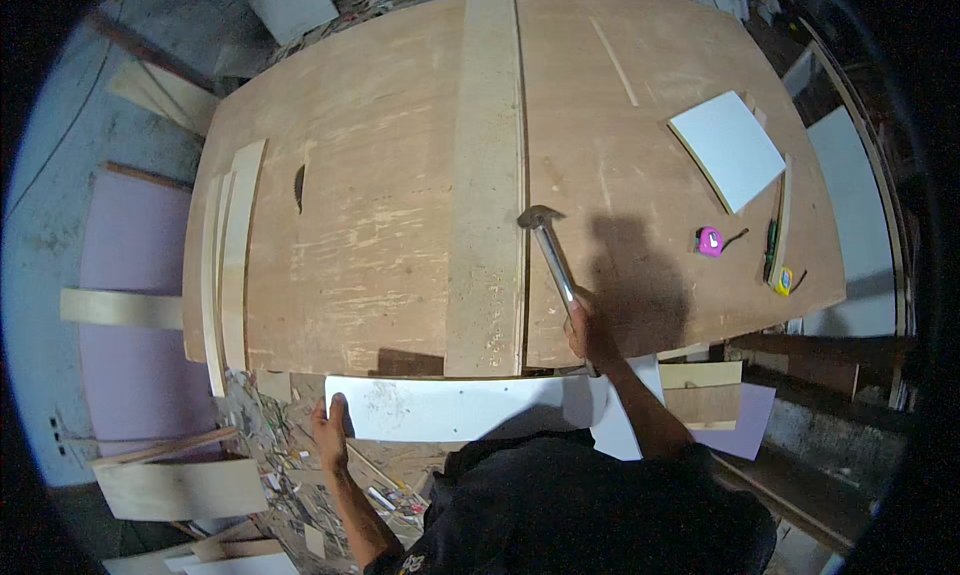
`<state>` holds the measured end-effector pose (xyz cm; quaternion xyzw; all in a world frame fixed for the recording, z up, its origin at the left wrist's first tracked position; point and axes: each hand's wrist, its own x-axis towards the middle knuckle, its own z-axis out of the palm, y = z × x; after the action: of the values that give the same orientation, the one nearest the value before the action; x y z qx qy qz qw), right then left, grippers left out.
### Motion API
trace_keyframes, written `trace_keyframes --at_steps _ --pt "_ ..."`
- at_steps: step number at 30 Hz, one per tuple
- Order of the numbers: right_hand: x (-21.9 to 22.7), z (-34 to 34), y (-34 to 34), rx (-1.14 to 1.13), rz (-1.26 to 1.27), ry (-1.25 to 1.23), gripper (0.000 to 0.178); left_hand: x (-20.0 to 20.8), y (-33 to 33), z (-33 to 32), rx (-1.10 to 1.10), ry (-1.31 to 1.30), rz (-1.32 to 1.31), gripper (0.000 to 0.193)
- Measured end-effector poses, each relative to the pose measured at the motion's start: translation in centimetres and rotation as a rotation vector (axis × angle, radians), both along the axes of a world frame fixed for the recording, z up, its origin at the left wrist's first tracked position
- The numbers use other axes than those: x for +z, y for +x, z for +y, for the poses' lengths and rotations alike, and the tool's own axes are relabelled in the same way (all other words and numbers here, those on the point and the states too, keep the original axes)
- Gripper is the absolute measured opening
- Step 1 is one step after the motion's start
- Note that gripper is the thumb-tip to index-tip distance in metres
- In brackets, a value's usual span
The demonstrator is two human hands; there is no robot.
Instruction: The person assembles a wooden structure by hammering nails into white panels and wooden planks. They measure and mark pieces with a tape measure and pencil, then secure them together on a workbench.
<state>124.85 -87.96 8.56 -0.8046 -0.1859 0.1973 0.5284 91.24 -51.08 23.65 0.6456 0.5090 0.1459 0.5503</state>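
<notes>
My right hand [590, 333] is closed round the handle of a claw hammer [554, 258], whose head is over the table beside a long wooden strip. With my left hand [330, 425] I grip the left end of a long white board [420, 411], thumb on its top face. This board is along the table's near edge, in front of my body, with small dark marks on its surface. My body and right forearm hide part of its right side, where another white piece [617, 433] shows.
The large wooden table [370, 225] carries a long pale plank [487, 175]. A toothed saw blade [299, 189] pokes up on the left, near narrow wood strips [238, 255]. To the right are a white square panel [730, 150] and a pink tape measure [709, 241]. Scraps litter the floor.
</notes>
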Motion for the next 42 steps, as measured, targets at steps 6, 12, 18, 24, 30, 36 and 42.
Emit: trace_keyframes --at_steps 6,12,18,24,30,36,42 --pt "3.0 0.6 -1.3 -0.305 0.103 0.07 0.053 6.4 1.3 -3.4 -0.259 0.067 -0.073 0.039" --pt "3.3 2.9 -0.7 -0.332 -0.014 0.067 0.044 10.6 2.7 -5.9 -0.46 -0.159 -0.232 0.098" --pt "5.8 7.3 -4.3 -0.447 0.244 0.238 0.032 10.5 3.9 -7.6 -0.66 -0.341 -0.503 0.118" --pt "6.8 9.0 -4.8 -0.42 -0.014 -0.095 0.037 9.5 4.7 -8.6 -0.787 -0.336 -0.602 0.114" --pt "6.5 10.5 -4.9 -0.493 0.181 0.123 0.014 9.4 5.4 -10.1 -0.891 -0.226 -0.537 0.115" --pt "9.0 9.5 -5.7 -0.407 0.239 0.154 0.015 10.0 6.0 -10.0 -0.874 -0.228 -0.563 0.11" --pt "8.6 8.3 -7.8 -0.393 0.321 0.208 0.027 10.8 6.9 -11.0 -0.937 -0.238 -0.486 0.109"
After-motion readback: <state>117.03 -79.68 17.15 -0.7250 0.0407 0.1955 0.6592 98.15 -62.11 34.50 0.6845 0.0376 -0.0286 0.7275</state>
